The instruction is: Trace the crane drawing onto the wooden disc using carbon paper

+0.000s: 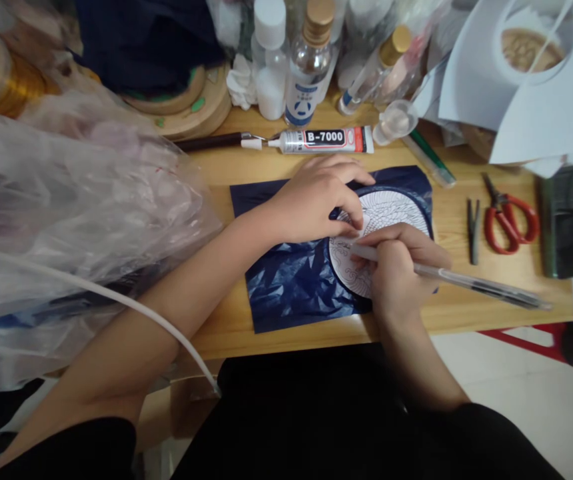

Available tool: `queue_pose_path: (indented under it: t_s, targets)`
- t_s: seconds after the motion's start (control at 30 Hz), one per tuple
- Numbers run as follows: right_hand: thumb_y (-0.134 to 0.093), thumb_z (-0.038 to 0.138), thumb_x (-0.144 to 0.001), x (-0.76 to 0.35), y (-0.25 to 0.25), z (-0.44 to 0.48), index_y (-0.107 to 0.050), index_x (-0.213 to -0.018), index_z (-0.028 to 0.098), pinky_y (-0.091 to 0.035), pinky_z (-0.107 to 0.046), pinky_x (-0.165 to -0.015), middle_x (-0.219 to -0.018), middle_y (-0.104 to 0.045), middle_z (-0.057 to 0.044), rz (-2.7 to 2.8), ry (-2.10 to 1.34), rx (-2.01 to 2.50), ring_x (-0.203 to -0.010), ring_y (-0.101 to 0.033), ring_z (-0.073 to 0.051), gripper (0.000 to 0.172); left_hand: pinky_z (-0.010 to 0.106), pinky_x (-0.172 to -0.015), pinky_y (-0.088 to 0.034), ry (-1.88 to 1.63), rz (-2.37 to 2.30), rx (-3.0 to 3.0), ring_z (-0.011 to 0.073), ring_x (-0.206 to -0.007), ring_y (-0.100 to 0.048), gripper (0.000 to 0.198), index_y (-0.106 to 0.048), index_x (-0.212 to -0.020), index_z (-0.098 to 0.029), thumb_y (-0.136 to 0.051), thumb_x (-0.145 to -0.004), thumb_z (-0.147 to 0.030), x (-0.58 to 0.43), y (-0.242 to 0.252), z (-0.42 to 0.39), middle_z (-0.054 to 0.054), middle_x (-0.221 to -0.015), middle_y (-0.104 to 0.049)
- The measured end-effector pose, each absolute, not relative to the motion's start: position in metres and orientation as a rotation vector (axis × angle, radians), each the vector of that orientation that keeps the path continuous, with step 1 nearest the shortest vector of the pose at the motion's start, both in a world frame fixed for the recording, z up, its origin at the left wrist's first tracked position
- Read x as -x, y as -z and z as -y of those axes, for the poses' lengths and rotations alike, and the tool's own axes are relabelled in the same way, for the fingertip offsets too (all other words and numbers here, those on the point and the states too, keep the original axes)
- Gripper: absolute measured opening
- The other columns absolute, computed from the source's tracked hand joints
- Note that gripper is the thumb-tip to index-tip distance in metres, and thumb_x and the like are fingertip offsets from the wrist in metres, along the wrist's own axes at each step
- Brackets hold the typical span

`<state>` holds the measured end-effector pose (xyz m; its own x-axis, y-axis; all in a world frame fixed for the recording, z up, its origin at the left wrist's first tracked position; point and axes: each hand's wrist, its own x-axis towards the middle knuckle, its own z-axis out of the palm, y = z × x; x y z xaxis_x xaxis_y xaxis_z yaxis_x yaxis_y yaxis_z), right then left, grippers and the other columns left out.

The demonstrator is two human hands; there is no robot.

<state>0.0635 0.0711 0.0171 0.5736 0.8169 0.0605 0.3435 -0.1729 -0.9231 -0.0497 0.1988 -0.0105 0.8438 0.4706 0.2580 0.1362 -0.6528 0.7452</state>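
Observation:
A round white sheet with fine black line patterns [401,208] lies on dark blue carbon paper [291,287], with a dark rim around it. My left hand [319,200] rests on its upper left part, fingers apart and bent. The thumb and index fingertip are near a small pale patch whose nature I cannot make out. In my right hand [401,267] is a clear-barrelled pen [481,285], gripped close to its front end. Its tip is beside my left thumb, over the scroll-like lines; the exact contact is hidden by the fingers.
Behind the sheet lie a B-7000 glue tube [326,140] and a green pen [429,157]. Bottles [304,80] stand further back. Tweezers [473,230], red-handled cutters [510,223] and a dark box [570,220] are at right. Plastic bags [66,200] and a white cable [116,297] occupy the left.

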Motion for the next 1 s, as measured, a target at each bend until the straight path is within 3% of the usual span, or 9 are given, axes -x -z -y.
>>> queue_pose_path:
  t_s: [0.37, 0.67, 1.0]
  targets:
    - [-0.047, 0.015, -0.066, -0.0643, -0.0171, -0.0707, -0.066, -0.058, 0.019, -0.046, -0.023, -0.046, -0.051, -0.063, 0.004, 1.034, -0.571, 1.793, -0.046, -0.057, -0.010, 0.022, 0.055, -0.109, -0.034, -0.550, -0.448, -2.286, 0.0299, -0.128, -0.047, 0.004, -0.075, -0.077, -0.035, -0.076, -0.076, -0.032, 0.0493, 0.0102, -0.1990, -0.006, -0.124, -0.063]
    - [-0.046, 0.013, -0.066, -0.0635, -0.0180, -0.0712, -0.066, -0.057, 0.019, -0.043, -0.022, -0.042, -0.050, -0.062, 0.005, 1.009, -0.569, 1.775, -0.044, -0.056, -0.010, 0.022, 0.058, -0.108, -0.034, -0.523, -0.481, -2.278, 0.0319, -0.127, -0.049, 0.012, -0.075, -0.074, -0.033, -0.080, -0.069, -0.024, 0.0477, 0.0066, -0.1981, -0.005, -0.123, -0.064]
    - [-0.044, 0.013, -0.065, -0.0610, -0.0181, -0.0725, -0.065, -0.056, 0.019, -0.041, -0.022, -0.041, -0.049, -0.061, 0.004, 0.978, -0.549, 1.757, -0.044, -0.055, -0.010, 0.023, 0.057, -0.110, -0.033, -0.535, -0.462, -2.296, 0.0306, -0.127, -0.048, 0.009, -0.075, -0.078, -0.034, -0.079, -0.073, -0.028, 0.0483, 0.0087, -0.1983, -0.004, -0.124, -0.063]
